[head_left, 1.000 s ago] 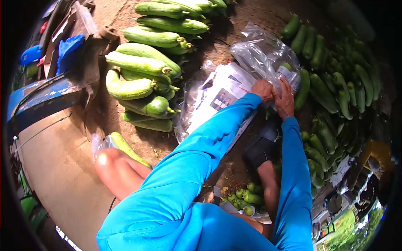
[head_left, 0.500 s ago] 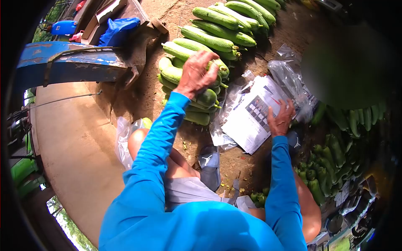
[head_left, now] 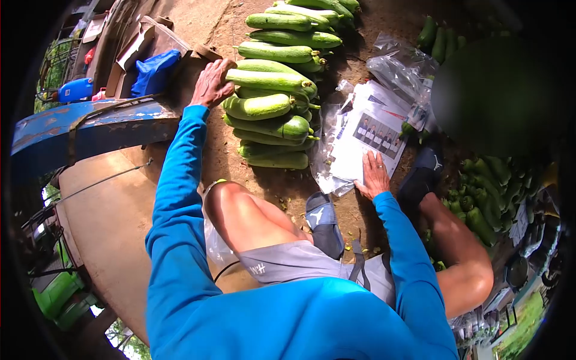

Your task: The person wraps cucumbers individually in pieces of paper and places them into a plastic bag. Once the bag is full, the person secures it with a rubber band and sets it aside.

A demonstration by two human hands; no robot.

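Note:
Several long green gourds (head_left: 264, 107) lie in a stacked row on the ground. My left hand (head_left: 212, 83) is at the left end of an upper gourd (head_left: 264, 79), its fingers curled at that tip. On the printed papers (head_left: 354, 141) to the right, my right hand (head_left: 373, 175) lies palm down with its fingers apart. Clear plastic bags (head_left: 393, 69) are beside and partly under the papers.
A blue beam (head_left: 96, 129) and a blue bag (head_left: 154, 72) are at the left. Dark sandals (head_left: 324, 225) are on my feet. Green peppers (head_left: 480, 195) are piled at the right, near more gourds (head_left: 440, 42).
My left hand has moved from the gourds' right side to their left ends. My right hand has shifted to the papers' lower edge. The view has shifted too.

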